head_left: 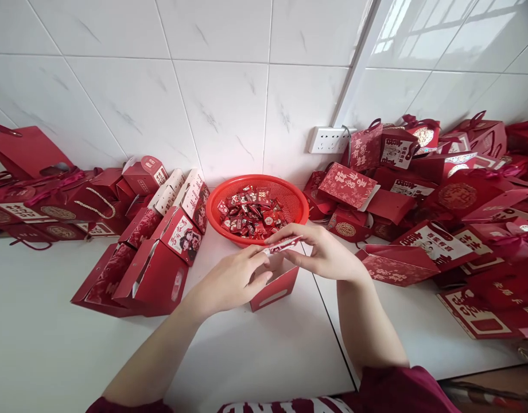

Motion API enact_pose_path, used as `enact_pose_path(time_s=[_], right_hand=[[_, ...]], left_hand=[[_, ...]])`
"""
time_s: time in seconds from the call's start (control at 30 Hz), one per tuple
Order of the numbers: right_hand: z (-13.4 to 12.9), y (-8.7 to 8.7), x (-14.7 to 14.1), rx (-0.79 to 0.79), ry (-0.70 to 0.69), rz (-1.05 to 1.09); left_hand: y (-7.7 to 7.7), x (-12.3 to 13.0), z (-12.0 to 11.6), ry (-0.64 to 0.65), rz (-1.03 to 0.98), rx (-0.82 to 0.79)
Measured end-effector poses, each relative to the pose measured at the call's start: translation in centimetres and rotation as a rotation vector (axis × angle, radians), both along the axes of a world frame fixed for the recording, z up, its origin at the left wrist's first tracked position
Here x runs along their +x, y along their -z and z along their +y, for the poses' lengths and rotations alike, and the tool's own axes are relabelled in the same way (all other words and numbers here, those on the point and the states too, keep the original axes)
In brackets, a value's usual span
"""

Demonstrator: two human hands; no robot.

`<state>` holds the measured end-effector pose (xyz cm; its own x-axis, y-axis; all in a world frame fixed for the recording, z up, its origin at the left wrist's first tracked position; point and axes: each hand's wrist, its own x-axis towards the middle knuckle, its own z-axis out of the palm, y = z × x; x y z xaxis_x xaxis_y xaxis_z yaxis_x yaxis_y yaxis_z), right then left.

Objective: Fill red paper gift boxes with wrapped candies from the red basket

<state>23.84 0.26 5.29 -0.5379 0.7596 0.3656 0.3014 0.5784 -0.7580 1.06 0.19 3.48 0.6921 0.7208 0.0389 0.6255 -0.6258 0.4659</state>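
A small red gift box [275, 292] stands upright on the white table before me, its top open and pale inside. At its far upper edge is a thin red-and-white printed piece [284, 245]; I cannot tell whether it is a flap of the box. My left hand [229, 278] grips the left end with its fingertips, its thumb lower, near the box opening. From the other side, my right hand [326, 252] pinches the right end between fingers and thumb. Just behind them sits a red plastic basket [212, 215] holding many small red wrapped sweets [251, 212].
Red gift boxes [154, 275] stand in rows close on the left, with more boxes [57, 201] farther left. A large heap of red boxes [457, 195] fills the right side. A white power strip [328, 140] is on the tiled wall [221, 115] behind.
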Motion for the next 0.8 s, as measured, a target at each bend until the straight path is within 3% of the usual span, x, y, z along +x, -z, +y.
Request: enact_pose_path(time_s=[0.1,0.27,0.8], right_hand=[[-0.44,-0.03,0.06,-0.042,-0.114,-0.165],[-0.85,0.5,-0.35,-0.076,-0.185,-0.393],[-0.75,0.51,-0.64,-0.134,-0.204,-0.363]], left_hand=[[-0.33,-0.24,-0.05,0.03,0.008,-0.019],[-0.49,-0.48,-0.07,0.053,0.066,-0.007],[-1.01,-1.07,0.25,0.086,0.089,-0.102]])
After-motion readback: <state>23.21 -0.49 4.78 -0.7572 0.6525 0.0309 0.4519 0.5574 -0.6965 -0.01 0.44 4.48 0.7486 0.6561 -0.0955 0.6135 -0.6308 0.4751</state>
